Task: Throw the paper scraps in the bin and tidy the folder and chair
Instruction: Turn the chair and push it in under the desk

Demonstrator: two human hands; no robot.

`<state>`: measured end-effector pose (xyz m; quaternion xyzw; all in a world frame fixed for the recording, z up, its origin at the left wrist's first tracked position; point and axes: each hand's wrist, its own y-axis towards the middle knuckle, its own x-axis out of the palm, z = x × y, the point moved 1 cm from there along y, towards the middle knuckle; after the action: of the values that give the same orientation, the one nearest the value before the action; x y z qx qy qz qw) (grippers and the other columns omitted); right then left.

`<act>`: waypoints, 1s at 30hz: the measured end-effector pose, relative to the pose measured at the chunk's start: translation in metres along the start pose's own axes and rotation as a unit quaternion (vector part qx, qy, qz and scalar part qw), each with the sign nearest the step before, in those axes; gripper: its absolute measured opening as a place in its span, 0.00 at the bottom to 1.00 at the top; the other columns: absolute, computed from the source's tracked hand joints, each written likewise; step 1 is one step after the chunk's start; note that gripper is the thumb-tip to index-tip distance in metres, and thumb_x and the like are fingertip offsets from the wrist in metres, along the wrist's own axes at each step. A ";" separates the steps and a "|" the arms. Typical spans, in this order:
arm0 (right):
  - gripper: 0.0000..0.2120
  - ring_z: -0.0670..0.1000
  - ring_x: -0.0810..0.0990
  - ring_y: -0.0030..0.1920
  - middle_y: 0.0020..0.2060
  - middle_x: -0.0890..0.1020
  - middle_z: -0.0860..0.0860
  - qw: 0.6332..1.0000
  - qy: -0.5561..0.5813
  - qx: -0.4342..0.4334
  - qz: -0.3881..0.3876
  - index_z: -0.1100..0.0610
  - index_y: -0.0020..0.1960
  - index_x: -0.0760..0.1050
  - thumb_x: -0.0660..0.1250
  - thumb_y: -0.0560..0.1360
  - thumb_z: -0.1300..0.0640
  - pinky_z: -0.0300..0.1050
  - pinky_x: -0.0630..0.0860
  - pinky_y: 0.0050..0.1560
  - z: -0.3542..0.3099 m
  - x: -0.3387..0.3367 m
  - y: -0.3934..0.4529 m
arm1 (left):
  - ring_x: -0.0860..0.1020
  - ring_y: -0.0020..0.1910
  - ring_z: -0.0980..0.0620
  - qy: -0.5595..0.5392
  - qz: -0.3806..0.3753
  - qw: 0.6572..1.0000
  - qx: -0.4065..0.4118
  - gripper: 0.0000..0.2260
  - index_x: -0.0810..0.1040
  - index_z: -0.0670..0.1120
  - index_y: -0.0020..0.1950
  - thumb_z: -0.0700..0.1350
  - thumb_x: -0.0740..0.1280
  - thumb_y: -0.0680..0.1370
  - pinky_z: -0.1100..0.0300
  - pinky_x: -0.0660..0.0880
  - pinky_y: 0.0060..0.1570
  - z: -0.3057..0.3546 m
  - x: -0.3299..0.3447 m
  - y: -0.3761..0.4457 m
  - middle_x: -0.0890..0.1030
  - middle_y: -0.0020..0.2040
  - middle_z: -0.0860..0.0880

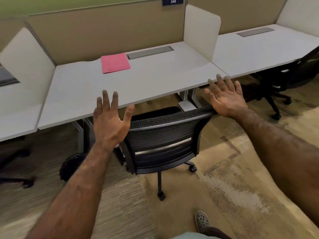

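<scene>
1. Both hands are out in front at mid-frame, one at each end of the black mesh chair (pixel 162 135) back. The seat is tucked under the desk (pixel 138 80) edge.
2. Left hand (pixel 108 125) is at centre-left, fingers spread apart and pointing up, thumb out to the side. The heel of the palm looks like it's right at the left corner of the chair back, but honestly I can't tell if it's actually touching or just in front of it. Not gripping anything either way.
3. Right hand (pixel 224 99) is at centre-right, also wide open, fingers fanned. The base of the palm sits right at the right end of the chair's top rail, fingertips up over the desk edge. Nothing held.
4. The pink folder (pixel 115 63) lies flat and closed on the desk, upper-centre of the frame, just left of the grey cable hatch (pixel 150 52) and close to the tan back panel (pixel 103 35).
5. There's a round black bin (pixel 72 165) on the carpet (pixel 241 169) at lower left, under the desk, partly hidden by the left forearm.
6. Another black chair (pixel 293 75) sits at the next desk on the right edge. A shoe (pixel 202 220) shows at the bottom of the frame.
7. A "248" sign (pixel 173 1) sits at the top.
</scene>
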<state>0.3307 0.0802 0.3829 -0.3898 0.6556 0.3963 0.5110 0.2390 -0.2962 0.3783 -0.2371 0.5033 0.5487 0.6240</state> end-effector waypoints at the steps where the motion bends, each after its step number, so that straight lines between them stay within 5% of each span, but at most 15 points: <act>1: 0.40 0.48 0.36 0.78 0.79 0.40 0.44 1.000 0.000 -0.002 -0.003 0.39 0.77 0.42 0.30 0.70 0.24 0.55 0.32 0.75 -0.005 0.001 0.006 | 0.38 0.78 0.51 0.006 -0.003 1.000 -0.004 0.40 0.42 0.57 0.79 0.76 0.36 0.71 0.47 0.41 0.76 -0.005 0.001 0.007 0.36 0.79 0.53; 30: 0.47 0.52 0.43 0.79 0.80 0.47 0.49 0.994 0.002 -0.043 -0.099 0.43 0.78 0.46 0.30 0.66 0.21 0.58 0.38 0.76 -0.101 0.050 0.193 | 0.45 0.79 0.43 0.137 -0.084 0.981 -0.110 0.44 0.47 0.52 0.79 0.77 0.37 0.70 0.42 0.46 0.75 -0.097 0.024 0.172 0.45 0.81 0.47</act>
<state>0.1087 0.0557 0.3740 -0.4753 0.5974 0.3705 0.5290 0.0418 -0.3188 0.3639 -0.4187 0.4983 0.5088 0.5634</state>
